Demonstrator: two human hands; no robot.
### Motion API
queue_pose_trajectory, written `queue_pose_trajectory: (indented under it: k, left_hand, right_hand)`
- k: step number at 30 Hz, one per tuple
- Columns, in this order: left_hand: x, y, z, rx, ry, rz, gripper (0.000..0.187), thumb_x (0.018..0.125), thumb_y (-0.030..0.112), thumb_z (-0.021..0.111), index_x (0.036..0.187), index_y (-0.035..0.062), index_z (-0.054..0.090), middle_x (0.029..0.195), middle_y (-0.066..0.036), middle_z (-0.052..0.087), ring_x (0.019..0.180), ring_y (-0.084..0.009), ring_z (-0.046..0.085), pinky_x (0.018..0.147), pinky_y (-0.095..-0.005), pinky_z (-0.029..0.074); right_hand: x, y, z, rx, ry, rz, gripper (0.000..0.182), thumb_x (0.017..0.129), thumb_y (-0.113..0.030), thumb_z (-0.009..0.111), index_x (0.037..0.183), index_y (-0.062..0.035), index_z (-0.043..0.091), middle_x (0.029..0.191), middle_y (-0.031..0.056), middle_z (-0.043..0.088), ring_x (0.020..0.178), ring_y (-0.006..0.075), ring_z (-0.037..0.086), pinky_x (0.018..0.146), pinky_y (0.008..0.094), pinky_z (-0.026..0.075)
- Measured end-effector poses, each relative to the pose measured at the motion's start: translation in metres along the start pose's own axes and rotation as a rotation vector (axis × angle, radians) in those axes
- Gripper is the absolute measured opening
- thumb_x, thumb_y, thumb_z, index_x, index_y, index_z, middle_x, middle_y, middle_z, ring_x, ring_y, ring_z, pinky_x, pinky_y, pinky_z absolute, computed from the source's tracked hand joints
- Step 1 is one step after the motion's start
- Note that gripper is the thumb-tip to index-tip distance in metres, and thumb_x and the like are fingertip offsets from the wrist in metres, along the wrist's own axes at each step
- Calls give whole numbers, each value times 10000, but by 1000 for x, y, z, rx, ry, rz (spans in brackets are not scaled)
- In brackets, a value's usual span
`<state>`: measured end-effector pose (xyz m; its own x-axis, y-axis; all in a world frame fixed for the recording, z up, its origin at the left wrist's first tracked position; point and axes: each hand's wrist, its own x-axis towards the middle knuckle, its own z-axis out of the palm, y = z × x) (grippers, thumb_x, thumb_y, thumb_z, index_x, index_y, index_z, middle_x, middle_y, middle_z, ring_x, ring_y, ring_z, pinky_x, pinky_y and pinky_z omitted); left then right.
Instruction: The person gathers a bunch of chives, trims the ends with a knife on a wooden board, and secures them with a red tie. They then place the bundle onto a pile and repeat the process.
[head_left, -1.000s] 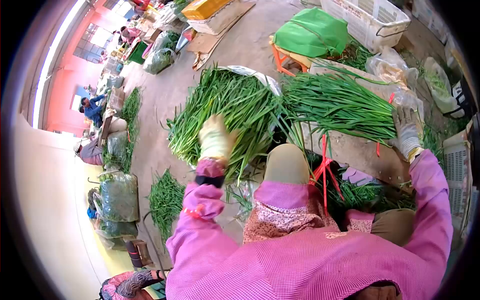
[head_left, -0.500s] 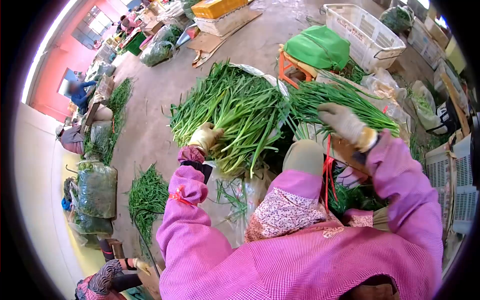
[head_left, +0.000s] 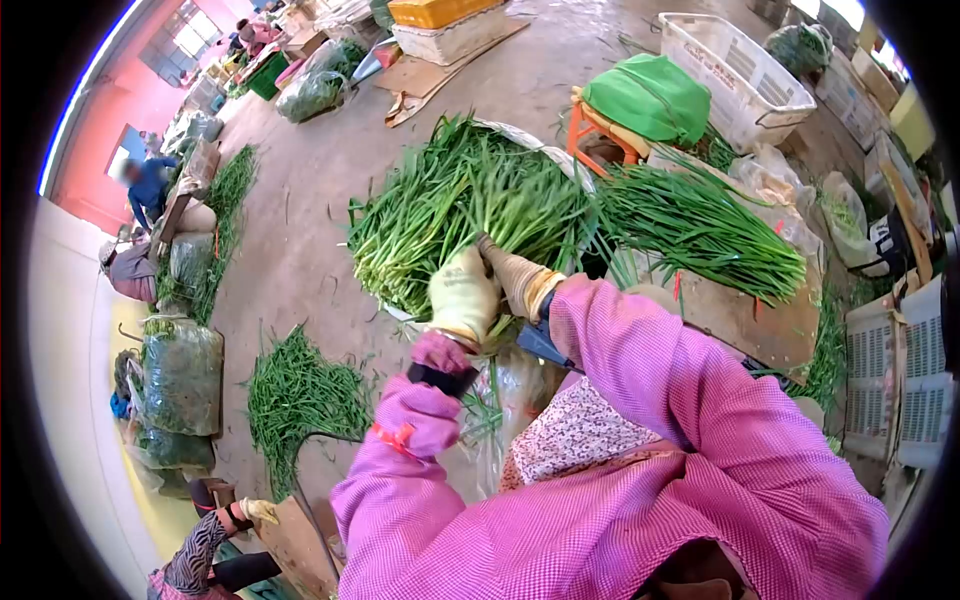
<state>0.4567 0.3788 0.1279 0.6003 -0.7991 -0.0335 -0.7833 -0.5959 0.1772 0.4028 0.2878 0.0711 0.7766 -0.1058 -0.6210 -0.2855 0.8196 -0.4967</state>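
A big heap of garlic chives, long green leaves with pale stalk ends, lies in front of me on a white sheet or basket whose rim shows at the back. My left hand, in a pale yellow glove, is closed around stalk ends at the heap's near side. Right beside it, my right hand, in a tan glove, points into the same stalks with its fingers pressed together. Leaves fan out away from both hands; the fingertips are partly hidden. More garlic chives lie flat on a board at the right.
An orange stool with a green cover and a white crate stand behind the board. Loose greens lie on the floor at left, near wrapped bundles. A co-worker's gloved hand is at lower left.
My right hand has moved left from the chives on the board to the heap, beside my left hand. My left hand has shifted slightly right and nearer to me.
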Motion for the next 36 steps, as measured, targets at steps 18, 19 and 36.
queue_pose_trajectory:
  k: [18,19,36]
  left_hand:
    - [-17,-38,50,-324,-7,-44,330,936,348,499,1040,100,690,947,-207,684,910,-398,643,824,-469,502]
    - [-20,-35,53,-289,60,13,289,926,325,502,982,123,701,903,-193,688,874,-384,652,800,-465,506]
    - [-12,-56,82,33,-228,60,923,873,602,532,1516,26,206,1570,-198,238,1409,-402,279,1130,-555,217]
  right_hand:
    - [-19,9,-10,-461,345,-16,966,789,-627,681,1402,75,423,1397,268,473,1268,360,456,1025,448,379]
    - [-17,12,-11,-468,336,-27,980,773,-623,698,1400,79,422,1399,265,473,1264,359,458,1027,450,376]
    - [-75,-61,-3,35,8,-89,205,887,-242,697,944,-66,608,793,34,671,639,119,648,534,264,558]
